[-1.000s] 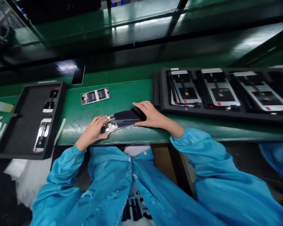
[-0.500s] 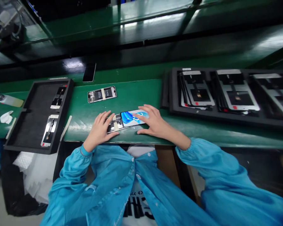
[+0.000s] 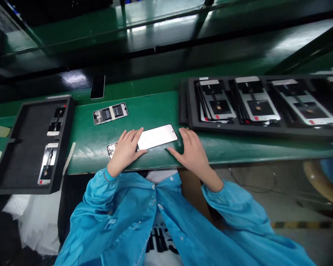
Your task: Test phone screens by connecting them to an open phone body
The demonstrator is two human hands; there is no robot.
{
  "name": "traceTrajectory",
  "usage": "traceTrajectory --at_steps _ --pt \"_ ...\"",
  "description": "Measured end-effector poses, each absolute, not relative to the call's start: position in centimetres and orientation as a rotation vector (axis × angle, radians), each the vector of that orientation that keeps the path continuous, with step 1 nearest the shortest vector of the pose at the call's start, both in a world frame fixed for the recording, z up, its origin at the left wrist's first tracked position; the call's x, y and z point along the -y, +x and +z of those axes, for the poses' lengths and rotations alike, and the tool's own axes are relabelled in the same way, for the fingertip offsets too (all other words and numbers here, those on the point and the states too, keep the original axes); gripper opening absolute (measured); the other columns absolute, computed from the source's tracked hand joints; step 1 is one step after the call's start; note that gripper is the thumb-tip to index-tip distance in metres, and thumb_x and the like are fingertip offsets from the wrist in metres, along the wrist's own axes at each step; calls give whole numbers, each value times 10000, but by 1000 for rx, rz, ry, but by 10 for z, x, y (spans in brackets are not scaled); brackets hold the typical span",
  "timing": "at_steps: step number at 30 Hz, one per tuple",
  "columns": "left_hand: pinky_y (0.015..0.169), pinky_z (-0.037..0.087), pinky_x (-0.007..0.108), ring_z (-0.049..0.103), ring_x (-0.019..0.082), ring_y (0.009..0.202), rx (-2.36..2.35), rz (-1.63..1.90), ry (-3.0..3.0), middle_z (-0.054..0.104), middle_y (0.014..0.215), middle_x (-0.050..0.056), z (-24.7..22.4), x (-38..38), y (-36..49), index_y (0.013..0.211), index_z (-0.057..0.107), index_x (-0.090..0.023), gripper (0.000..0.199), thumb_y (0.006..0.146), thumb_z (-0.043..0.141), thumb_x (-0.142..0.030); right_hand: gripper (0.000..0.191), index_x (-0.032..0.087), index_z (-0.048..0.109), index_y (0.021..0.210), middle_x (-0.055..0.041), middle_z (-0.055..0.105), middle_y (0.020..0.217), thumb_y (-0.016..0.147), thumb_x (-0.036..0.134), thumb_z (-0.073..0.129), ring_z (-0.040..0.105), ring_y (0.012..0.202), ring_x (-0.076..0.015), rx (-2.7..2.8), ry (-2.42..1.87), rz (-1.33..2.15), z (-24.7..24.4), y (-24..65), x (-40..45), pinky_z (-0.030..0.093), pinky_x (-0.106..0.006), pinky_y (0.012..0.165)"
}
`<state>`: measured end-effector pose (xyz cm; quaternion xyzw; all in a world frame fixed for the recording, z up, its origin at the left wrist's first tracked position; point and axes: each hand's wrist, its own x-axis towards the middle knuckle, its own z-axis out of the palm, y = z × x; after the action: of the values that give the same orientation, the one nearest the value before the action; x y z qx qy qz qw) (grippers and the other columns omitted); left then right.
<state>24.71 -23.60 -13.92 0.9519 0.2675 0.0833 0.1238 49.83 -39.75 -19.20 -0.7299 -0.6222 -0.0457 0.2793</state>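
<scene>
A phone screen [image 3: 157, 137], lit plain white, lies slightly tilted on the green bench. Its left end overlaps an opened phone body [image 3: 111, 149], whose inner parts show at the left; the rest is under the screen and my hand. My left hand [image 3: 125, 150] spans the two from above, fingers at the far edge and thumb at the near edge, holding the phone body; the exact contact is partly hidden. Just beyond the screen's right end, my right hand [image 3: 192, 151] is open, thumb and fingers apart, with nothing in it.
Another opened phone [image 3: 110, 113] with a tape strip lies behind. A dark phone [image 3: 97, 87] sits farther back. At left, a black foam tray [image 3: 22, 147] holds two screen parts; at right, a foam tray [image 3: 184, 99] carries stacked screen assemblies [image 3: 256, 99].
The screen has turned from a blue picture to plain white. My right hand has come off it to the right, while my left hand has shifted over its left end. The view has moved rightward.
</scene>
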Motion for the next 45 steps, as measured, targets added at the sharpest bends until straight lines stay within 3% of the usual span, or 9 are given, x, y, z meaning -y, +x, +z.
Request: traceTrajectory --at_steps 6,11,24,30,33,36,39,45 --pt "1292 369 600 602 322 1356 -686 458 2815 591 1439 166 -145 242 250 1599 346 -197 748 959 722 -290 937 161 179 1713 -245 488 1606 1011 643 571 440 1518 -446 1692 -1957 39 -194 501 395 430 -682 1196" --pt "1281 386 619 598 331 1375 -695 553 2821 581 1475 185 -151 249 243 1633 270 -210 785 974 692 -279 979 212 44 1729 -227 501 1605 1018 604 591 494 1480 -433 1736 -1883 85 -192 504 397 447 -691 1170" --pt "1289 375 608 605 330 1386 -754 490 2760 590 1512 175 -160 244 240 1626 316 -215 804 950 734 -335 984 259 34 1727 -201 496 1609 1004 448 674 543 1451 -394 1648 -1760 -7 -188 492 403 521 -614 1165" --pt "1304 341 609 586 329 1413 -790 446 2743 583 1527 179 -155 246 243 1623 318 -211 803 945 739 -306 981 220 57 1727 -217 502 1592 999 495 654 508 1463 -427 1659 -1843 29 -191 495 400 468 -664 1185" --pt "1313 316 619 564 333 1439 -744 365 2720 575 1536 178 -150 244 239 1622 324 -222 798 949 742 -320 969 205 99 1724 -211 584 1500 995 523 652 539 1415 -431 1673 -1862 68 -193 498 397 471 -676 1159" --pt "1315 306 625 486 340 1514 -712 305 2673 492 1613 184 -143 240 223 1657 245 -249 875 947 749 -339 955 214 118 1724 -187 645 1418 995 536 645 573 1359 -428 1679 -1863 87 -194 499 394 473 -682 1136" --pt "1267 387 611 418 383 1553 -812 247 2621 369 1688 204 -135 238 199 1685 180 -263 963 927 767 -359 938 224 142 1721 -182 652 1409 995 534 649 583 1335 -422 1675 -1848 84 -194 499 393 482 -666 1123" --pt "1194 472 533 556 353 1391 -919 200 2625 561 1513 169 -129 242 182 1638 323 -222 832 916 735 -262 987 202 163 1717 -212 481 1597 966 601 663 478 1456 -452 1780 -1802 193 -191 514 380 416 -683 1203"
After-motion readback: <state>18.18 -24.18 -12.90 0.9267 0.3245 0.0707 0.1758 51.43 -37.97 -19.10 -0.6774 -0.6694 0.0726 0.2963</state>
